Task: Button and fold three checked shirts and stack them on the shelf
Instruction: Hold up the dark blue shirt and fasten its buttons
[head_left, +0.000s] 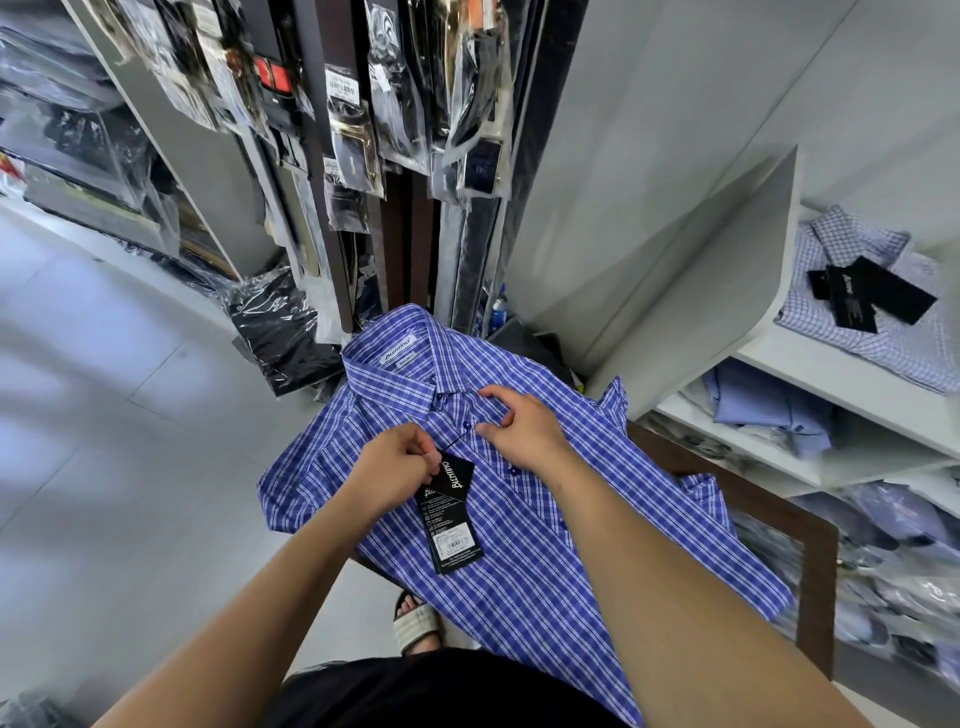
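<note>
A blue-and-white checked shirt (524, 545) lies face up in front of me, collar pointing away, its dark blue buttons running down the front. Black hang tags (451, 512) on a thin string lie on its chest. My left hand (390, 470) pinches the front edge of the shirt by the tag string, fingers curled. My right hand (519, 423) pinches the placket near the second button (467, 426). A pale checked shirt (883, 332) with black tags lies folded on the white shelf (810, 374) at the right.
A brown-framed glass counter (815, 545) carries the shirt, with bagged shirts under the glass. Lower shelves at the right hold folded pale blue shirts (769, 405). Hanging bagged belts and accessories (358, 135) fill the rack ahead. Bagged dark garments (280, 327) sit on the grey floor at left.
</note>
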